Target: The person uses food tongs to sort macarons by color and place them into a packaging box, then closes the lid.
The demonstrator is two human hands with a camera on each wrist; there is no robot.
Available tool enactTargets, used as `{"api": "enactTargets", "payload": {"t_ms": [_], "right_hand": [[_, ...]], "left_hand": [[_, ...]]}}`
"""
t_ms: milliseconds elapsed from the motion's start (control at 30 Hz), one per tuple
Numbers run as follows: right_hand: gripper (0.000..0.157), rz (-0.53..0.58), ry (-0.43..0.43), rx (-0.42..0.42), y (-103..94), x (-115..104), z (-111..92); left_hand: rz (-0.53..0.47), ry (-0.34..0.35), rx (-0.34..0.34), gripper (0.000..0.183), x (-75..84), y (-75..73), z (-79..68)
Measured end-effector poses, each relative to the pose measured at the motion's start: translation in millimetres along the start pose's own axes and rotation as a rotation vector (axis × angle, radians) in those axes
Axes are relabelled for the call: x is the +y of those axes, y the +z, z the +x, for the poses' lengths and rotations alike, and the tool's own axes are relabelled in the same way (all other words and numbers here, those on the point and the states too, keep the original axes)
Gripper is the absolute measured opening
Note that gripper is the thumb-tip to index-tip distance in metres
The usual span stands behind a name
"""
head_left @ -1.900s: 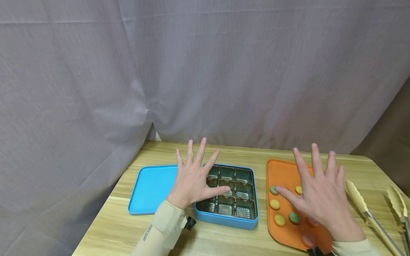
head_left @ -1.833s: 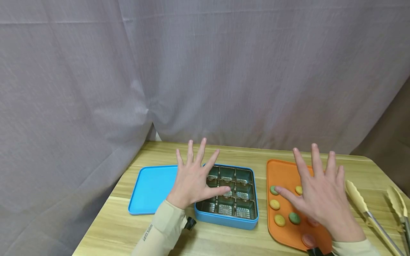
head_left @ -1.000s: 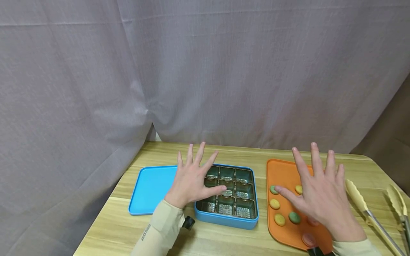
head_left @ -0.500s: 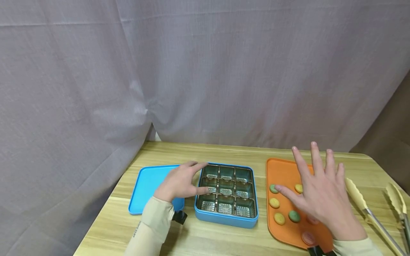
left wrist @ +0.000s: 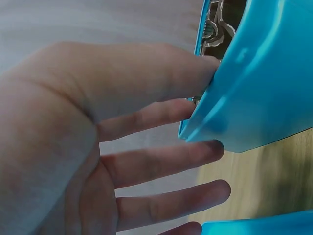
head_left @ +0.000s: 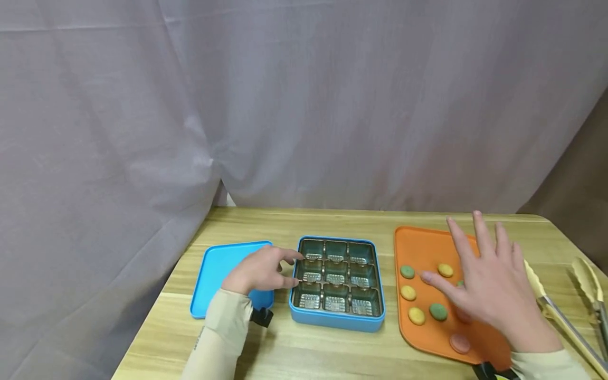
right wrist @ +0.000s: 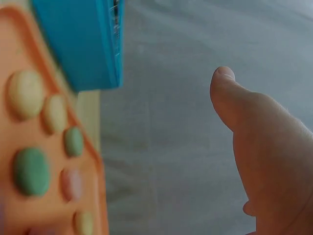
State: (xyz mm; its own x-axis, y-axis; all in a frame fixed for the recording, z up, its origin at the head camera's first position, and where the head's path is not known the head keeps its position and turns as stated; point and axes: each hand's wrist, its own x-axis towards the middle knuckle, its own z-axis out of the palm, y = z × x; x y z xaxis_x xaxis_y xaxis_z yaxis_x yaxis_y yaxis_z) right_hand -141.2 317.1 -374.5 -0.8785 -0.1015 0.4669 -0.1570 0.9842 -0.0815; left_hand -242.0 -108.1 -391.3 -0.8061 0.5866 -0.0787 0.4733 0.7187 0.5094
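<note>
My left hand (head_left: pixel 258 270) reaches to the left side of a blue box (head_left: pixel 335 321) with a dark divided insert. In the left wrist view, its thumb and index fingertip are at the box rim (left wrist: pixel 239 58), and the other fingers are extended; firm contact is hard to tell. My right hand (head_left: pixel 499 287), fingers spread and holding nothing, hovers over an orange tray (head_left: pixel 418 244). On that tray lie several small round macaron-like pieces: yellow ones (head_left: pixel 416 316), green ones (head_left: pixel 438 311) and pink ones (head_left: pixel 459 343). The hand hides part of the tray.
A flat blue lid (head_left: pixel 214 274) lies left of the box, partly under my left hand. Pale-tipped tongs (head_left: pixel 565 319) rest at the right, with a second pale-tipped utensil (head_left: pixel 589 279) beside them. A grey curtain (head_left: pixel 304 105) hangs behind the wooden table (head_left: pixel 266 348).
My left hand has dropped from spread above the box to its left rim, fingers now drawn closer together. The right hand stays spread, shifted slightly right in view. The head view has tilted slightly.
</note>
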Motion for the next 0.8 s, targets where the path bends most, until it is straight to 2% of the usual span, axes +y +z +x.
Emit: {"api": "enactTargets", "payload": {"t_ms": [167,367,467,700,800], "right_hand": [[0.119,-0.023,0.055,-0.04,3.6,21,-20],[0.128,-0.125,0.068,-0.085,9.5,53,-43],[0.128,-0.159,0.076,-0.086,9.9,67,-52],[0.121,-0.143,0.165,-0.127,13.1,102,-73],[0.116,-0.1,0.15,-0.065,17.8,119,-82]], "left_hand": [[-0.029,-0.001,-0.011,0.055,-0.7,-2.2,0.2],[-0.056,-0.018,-0.009,0.056,-2.4,-7.6,-2.4],[-0.063,-0.027,-0.006,0.056,-3.2,-9.5,-4.0],[-0.067,-0.041,-0.021,0.057,-5.0,-9.1,-4.7],[-0.063,-0.052,-0.025,0.057,-4.9,-8.7,-4.3]]}}
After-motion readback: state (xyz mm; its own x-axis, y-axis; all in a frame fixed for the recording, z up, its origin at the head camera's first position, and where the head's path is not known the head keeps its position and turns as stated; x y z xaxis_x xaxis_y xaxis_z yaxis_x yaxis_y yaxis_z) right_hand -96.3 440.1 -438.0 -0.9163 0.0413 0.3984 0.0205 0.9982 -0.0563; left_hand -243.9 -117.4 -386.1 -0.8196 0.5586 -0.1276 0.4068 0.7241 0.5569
